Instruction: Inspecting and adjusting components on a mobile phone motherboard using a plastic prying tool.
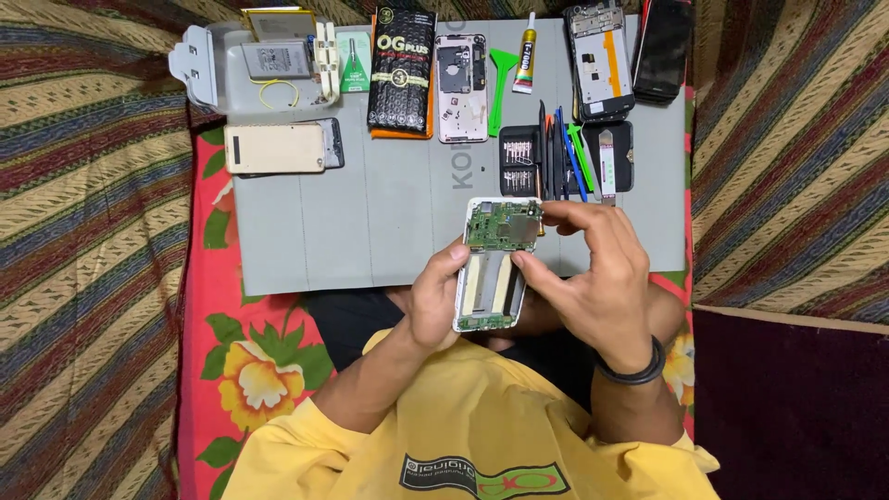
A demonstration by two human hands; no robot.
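Yellow sleeves (463,435) fill the bottom of the view, nearest the camera, and both my forearms rise from them to an opened phone (494,266) held above the near edge of a grey work mat (389,222). Left to right: a striped cloth (83,231) covers the far left, and a red floral cloth (250,370) lies beneath the mat. On the mat's far left corner sit a white plastic tray (199,60), a battery (276,59) with a yellow loop of wire below it, and a gold phone (275,148) lying back up on a dark one. Next come a black patterned package (402,69) and a bare phone frame (461,88), then a green plastic pry tool (500,83) and a small tube of glue (526,42).

My left hand (435,296) grips the opened phone along its left edge, thumb pressed on the rim. That phone has a white frame, its back cover off, a green circuit board at the far end and pale strips down the middle. My right hand (597,273) closes on its right edge; the thumb rests beside the middle strips and the fingers reach over the upper right corner of the board. A black band (634,370) circles that wrist.

Beyond my right hand lie a black case of screwdriver bits (519,159), several slim blue and black tools (560,153), another stripped phone chassis (600,60) and a black phone (662,51).
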